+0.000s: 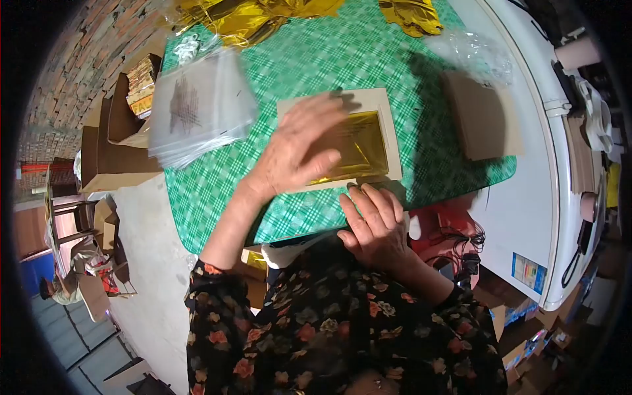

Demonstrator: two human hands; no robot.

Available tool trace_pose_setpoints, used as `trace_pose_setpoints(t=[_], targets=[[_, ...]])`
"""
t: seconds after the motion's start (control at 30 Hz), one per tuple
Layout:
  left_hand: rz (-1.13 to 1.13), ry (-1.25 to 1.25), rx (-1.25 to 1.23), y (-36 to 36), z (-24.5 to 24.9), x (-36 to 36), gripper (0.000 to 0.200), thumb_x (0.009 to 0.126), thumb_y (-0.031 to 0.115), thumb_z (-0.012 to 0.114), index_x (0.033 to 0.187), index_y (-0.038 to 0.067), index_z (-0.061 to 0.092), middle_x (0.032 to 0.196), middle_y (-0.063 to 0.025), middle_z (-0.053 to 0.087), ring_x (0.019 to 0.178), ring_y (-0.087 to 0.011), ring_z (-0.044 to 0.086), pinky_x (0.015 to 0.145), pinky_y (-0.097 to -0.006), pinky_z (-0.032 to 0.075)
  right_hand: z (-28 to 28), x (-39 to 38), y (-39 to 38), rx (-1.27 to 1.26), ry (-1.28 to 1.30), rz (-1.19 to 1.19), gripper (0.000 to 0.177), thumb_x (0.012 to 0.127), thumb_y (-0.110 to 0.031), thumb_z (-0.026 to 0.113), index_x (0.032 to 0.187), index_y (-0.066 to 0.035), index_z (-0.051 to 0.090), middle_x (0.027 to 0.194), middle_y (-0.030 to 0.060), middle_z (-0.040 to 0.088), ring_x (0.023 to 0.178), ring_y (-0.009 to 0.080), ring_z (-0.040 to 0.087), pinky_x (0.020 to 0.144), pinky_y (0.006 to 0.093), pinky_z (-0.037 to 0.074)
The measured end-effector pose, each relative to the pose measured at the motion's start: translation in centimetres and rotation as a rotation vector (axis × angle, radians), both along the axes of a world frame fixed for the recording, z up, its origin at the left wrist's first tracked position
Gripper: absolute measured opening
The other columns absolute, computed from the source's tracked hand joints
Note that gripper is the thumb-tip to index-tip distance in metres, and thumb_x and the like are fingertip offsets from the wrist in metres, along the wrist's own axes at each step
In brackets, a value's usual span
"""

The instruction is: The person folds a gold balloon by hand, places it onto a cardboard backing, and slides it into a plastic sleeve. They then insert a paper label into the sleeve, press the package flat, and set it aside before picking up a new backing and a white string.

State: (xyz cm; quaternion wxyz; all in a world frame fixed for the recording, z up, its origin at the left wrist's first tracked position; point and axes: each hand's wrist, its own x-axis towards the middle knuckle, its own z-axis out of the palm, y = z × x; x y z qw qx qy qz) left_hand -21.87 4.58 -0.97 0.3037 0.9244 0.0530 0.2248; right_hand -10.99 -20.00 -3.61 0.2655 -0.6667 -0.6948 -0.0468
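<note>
A beige cardboard piece point(393, 145) lies on the green checked tablecloth in front of me, with a shiny gold foil sheet point(359, 148) within its border. Over the left part of both hovers my left hand point(296, 145), fingers stretched out and slightly blurred, thumb pointing right across the foil; it covers that side. My right hand point(375, 224) is at the near edge of the cardboard, fingers loosely spread and bent, with the fingertips right at the rim. Neither hand shows anything gripped.
A stack of clear plastic bags point(204, 108) sits at the table's left. Gold foil point(243, 20) is heaped at the far edge. Brown cardboard point(484, 118) and crumpled clear plastic point(474, 52) lie at right, beside a white appliance point(526, 197). Open cartons point(118, 158) stand beyond the left edge.
</note>
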Motion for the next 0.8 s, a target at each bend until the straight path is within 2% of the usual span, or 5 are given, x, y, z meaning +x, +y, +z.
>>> trace_pose_setpoints(t=[0.1,0.17,0.27,0.6,0.8], targets=[[0.048,0.029,-0.129,2.3,-0.8,-0.2,0.054,0.106,0.037,0.055,0.148,0.003,0.053,0.157,-0.0201,0.049,0.153,-0.0398,0.035,0.126,-0.0493,0.027,-0.3,-0.7,0.3,-0.061,-0.004,0.053,0.062,0.091,-0.043,0.069,0.138,-0.002,0.062,0.142,0.014,0.06,0.137,0.0309,0.053,0.113,0.051,0.042],[0.062,0.035,-0.288,3.1,-1.3,-0.2,0.053,0.108,0.038,0.053,0.148,0.003,0.052,0.157,-0.0198,0.048,0.154,-0.0381,0.035,0.127,-0.0477,0.026,-0.8,-1.2,0.3,-0.069,-0.012,0.063,0.061,0.1,-0.048,0.057,0.139,0.0,0.061,0.142,0.0167,0.06,0.137,0.0328,0.053,0.116,0.052,0.039],[0.077,0.087,-0.3,2.8,-0.7,-0.1,0.052,0.109,0.04,0.049,0.149,0.006,0.053,0.156,-0.019,0.05,0.152,-0.0361,0.038,0.128,-0.0471,0.023,-0.8,-1.6,0.6,-0.101,0.0,0.065,0.065,0.108,-0.052,0.042,0.139,0.002,0.06,0.144,0.0199,0.059,0.139,0.0353,0.051,0.118,0.0538,0.035],[0.084,0.137,-0.265,2.8,-0.5,0.1,0.053,0.11,0.046,0.045,0.147,0.01,0.055,0.152,-0.0147,0.054,0.146,-0.0359,0.044,0.127,-0.0469,0.026,-0.2,-2.3,1.5,-0.127,-0.009,0.06,0.066,0.1,-0.047,0.058,0.144,0.004,0.058,0.154,0.0206,0.052,0.147,0.0352,0.045,0.121,0.0575,0.029],[0.077,0.115,-0.283,3.1,-0.9,0.0,0.055,0.109,0.048,0.044,0.148,0.009,0.054,0.152,-0.015,0.054,0.145,-0.0369,0.044,0.127,-0.0474,0.026,-0.4,-2.5,2.0,-0.119,-0.025,0.061,0.067,0.102,-0.048,0.054,0.145,0.004,0.057,0.155,0.0214,0.051,0.148,0.0357,0.043,0.123,0.06,0.026]])
